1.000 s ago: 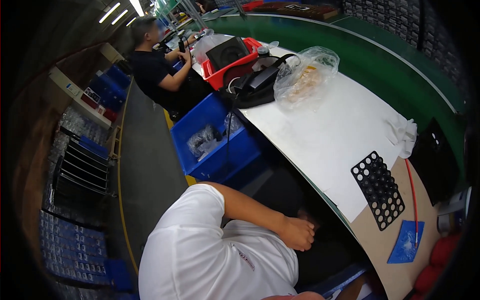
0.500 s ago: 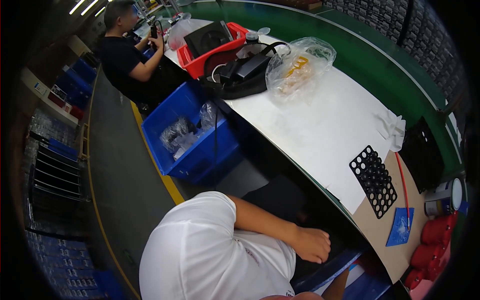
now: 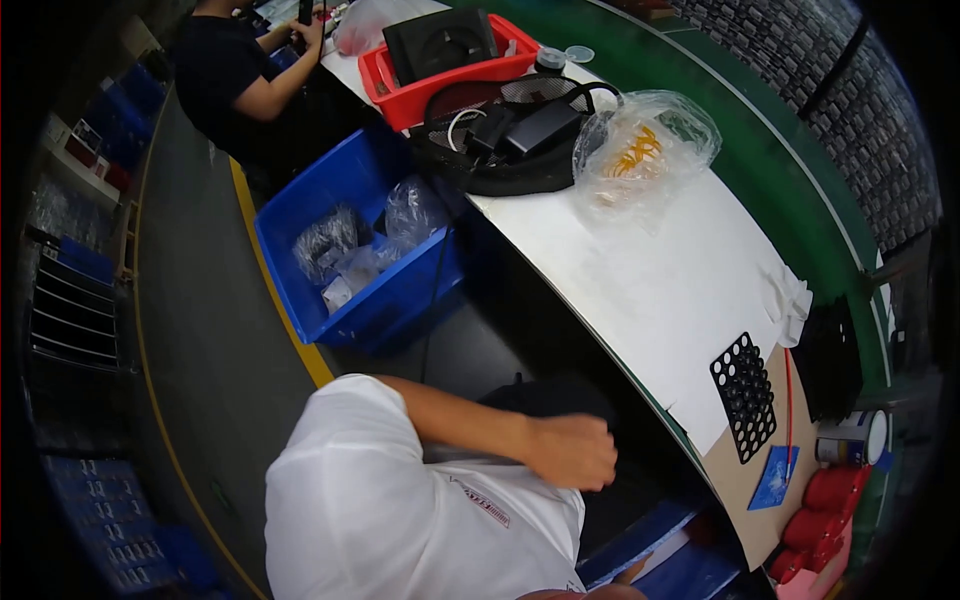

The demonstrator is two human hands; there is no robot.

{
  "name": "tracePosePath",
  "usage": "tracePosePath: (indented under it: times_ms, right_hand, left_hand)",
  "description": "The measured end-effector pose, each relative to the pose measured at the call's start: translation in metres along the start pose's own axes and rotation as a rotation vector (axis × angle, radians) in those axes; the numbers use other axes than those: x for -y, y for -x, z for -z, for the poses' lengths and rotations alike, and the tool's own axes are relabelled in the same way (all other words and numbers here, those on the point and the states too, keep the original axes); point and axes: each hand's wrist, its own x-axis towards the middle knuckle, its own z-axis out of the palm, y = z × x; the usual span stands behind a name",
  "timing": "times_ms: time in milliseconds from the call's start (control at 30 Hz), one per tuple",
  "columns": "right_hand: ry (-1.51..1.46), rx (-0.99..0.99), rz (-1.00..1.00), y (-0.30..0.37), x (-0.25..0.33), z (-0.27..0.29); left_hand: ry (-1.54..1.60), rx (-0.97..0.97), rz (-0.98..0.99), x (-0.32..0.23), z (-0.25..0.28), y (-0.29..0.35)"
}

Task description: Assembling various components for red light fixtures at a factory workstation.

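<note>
My left hand (image 3: 572,452) is held out in front of my white shirt (image 3: 420,510), over the dark area beside the table. Its fingers are curled in and slightly blurred; the palm side is hidden, and nothing sticks out of it. The nearest thing to it is a blue bin edge (image 3: 640,545), low at the table's front side. Only a small patch of my right arm (image 3: 632,571) shows at that edge, and the right hand itself is out of sight.
On the white table (image 3: 640,270) are a black tray of round parts (image 3: 742,395), a blue sheet (image 3: 773,478), a clear bag (image 3: 640,150), a black bag (image 3: 500,180) and a red bin (image 3: 400,105). A blue bin (image 3: 350,320) stands left. Red containers (image 3: 835,490) sit right; a person (image 3: 225,70) works beyond.
My left hand has moved left and slightly up, toward my body. Less of my right arm shows. The view has shifted, so the table and bins appear lower.
</note>
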Motion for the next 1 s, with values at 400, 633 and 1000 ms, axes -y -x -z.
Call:
tracePosePath:
  times_ms: [400, 633, 1000]
  right_hand:
    - [-0.030, 0.104, -0.236, 0.055, -0.003, 0.048]
    - [-0.055, 0.103, -0.396, 0.065, -0.007, 0.066]
    - [-0.108, 0.189, -0.622, 0.104, -0.005, 0.093]
  left_hand:
    - [-0.532, -1.421, 0.915, 0.128, 0.285, 0.171]
    - [-0.278, -1.185, 1.087, 0.157, 0.273, 0.163]
    - [-0.428, -1.333, 1.088, 0.160, 0.270, 0.148]
